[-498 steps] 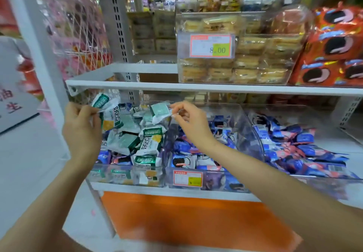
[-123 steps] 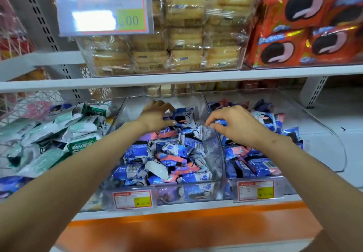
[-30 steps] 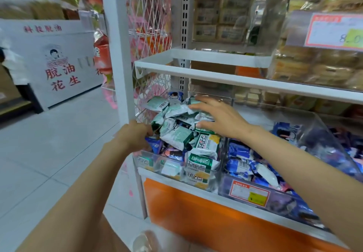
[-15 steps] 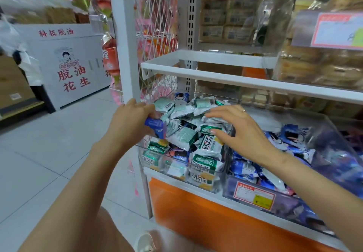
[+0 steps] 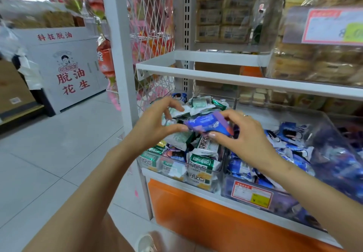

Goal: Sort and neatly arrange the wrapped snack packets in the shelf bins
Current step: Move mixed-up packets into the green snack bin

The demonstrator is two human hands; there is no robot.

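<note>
Head view: left of centre, the left hand (image 5: 155,123) is spread wide, only its thumb tip touching the glossy blue crinkled foil snack packet (image 5: 208,124). The right hand (image 5: 243,135) pinches that packet over the clear plastic bin (image 5: 184,163) of green-and-white wrapped packets (image 5: 204,161); rightward, a second clear bin (image 5: 294,202) holds blue packets (image 5: 245,169).

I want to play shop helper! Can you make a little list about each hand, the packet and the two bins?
left hand: fingers spread, thumb tip at the end of the blue packet
right hand: pinches the blue packet
blue packet: held above the left bin
left bin: mostly green packets, some blue strays
right bin: blue packets
</note>
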